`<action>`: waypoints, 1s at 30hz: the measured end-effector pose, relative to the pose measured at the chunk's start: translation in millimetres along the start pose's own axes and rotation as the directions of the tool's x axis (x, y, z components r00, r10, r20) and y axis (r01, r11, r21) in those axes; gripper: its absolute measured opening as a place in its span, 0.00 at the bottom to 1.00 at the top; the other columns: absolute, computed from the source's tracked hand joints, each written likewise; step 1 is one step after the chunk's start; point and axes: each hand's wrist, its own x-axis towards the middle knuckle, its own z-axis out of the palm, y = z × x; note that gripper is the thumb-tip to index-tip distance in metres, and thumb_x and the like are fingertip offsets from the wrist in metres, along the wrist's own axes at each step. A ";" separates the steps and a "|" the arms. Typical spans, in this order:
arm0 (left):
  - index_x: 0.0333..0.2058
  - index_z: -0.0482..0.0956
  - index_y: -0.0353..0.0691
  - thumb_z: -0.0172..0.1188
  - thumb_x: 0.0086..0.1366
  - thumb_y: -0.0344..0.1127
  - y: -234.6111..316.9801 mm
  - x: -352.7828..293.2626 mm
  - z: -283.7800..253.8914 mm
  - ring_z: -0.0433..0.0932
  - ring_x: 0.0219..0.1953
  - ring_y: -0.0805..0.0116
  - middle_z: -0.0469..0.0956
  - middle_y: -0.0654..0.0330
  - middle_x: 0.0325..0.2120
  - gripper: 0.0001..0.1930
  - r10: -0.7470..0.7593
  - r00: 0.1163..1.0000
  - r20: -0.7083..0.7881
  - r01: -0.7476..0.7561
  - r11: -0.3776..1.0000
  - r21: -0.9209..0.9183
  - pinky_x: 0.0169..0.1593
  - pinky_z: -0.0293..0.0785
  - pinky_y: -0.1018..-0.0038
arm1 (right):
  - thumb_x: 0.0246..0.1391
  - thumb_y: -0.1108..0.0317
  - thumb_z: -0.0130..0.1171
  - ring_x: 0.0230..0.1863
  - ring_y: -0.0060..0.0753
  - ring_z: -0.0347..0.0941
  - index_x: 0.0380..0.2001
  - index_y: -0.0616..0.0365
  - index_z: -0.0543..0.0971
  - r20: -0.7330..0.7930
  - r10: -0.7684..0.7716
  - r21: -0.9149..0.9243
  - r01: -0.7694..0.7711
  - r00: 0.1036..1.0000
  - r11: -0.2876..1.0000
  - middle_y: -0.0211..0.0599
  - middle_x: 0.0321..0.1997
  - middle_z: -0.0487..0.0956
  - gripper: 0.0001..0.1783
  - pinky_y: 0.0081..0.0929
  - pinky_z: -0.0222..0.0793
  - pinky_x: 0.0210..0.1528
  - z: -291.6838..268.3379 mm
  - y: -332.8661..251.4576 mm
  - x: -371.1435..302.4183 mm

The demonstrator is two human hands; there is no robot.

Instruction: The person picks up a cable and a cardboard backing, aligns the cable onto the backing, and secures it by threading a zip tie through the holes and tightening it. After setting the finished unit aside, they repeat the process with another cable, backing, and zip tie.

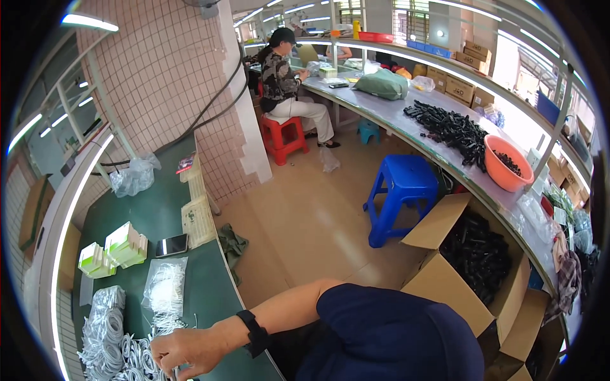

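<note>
My right hand [187, 352], with a dark band at its wrist, reaches over the green workbench [210, 286] at the lower left. Its fingers are bent and pressed together near the lower edge, and what they pinch is hidden. Coiled grey-white cables [135, 355] lie right beside the fingers. More coils in clear plastic bags [108, 317] are heaped further left. Just beyond the hand, thin white strands [168, 322] stick out of a clear plastic bag [166, 286]. My left hand is out of view.
Stacks of green-and-white small boxes [126, 246] and a phone [171, 246] lie further along the bench. A blue stool [403, 190] and an open carton [445, 286] of black parts stand to the right. A seated person [283, 89] works at the far table.
</note>
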 end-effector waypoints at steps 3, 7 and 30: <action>0.31 0.85 0.36 0.69 0.57 0.26 -3.9 0.4 -0.5 0.82 0.32 0.57 0.83 0.52 0.29 0.03 0.086 0.994 0.069 -0.087 0.996 0.007 0.38 0.77 0.65 | 0.38 0.66 0.70 0.39 0.47 0.76 0.25 0.55 0.80 0.030 0.031 -0.060 -0.029 0.999 0.998 0.35 0.34 0.75 0.11 0.44 0.71 0.33 -3.2 -11.4 0.1; 0.32 0.85 0.35 0.66 0.58 0.24 -1.3 -1.8 2.3 0.82 0.33 0.56 0.83 0.51 0.29 0.03 0.159 0.981 0.115 -0.159 0.987 -0.013 0.39 0.78 0.64 | 0.40 0.62 0.70 0.36 0.49 0.77 0.26 0.53 0.80 0.337 -0.010 -0.185 0.076 0.941 0.980 0.35 0.33 0.77 0.11 0.46 0.72 0.33 -11.2 -11.5 2.3; 0.34 0.82 0.39 0.65 0.47 0.18 3.4 -39.9 8.4 0.75 0.26 0.57 0.75 0.57 0.25 0.13 0.264 0.964 0.024 -0.260 0.959 -0.113 0.28 0.70 0.67 | 0.51 0.61 0.68 0.32 0.45 0.78 0.48 0.57 0.76 0.745 0.230 0.188 -0.528 0.626 0.828 0.44 0.29 0.79 0.22 0.36 0.71 0.34 -33.0 -37.2 14.3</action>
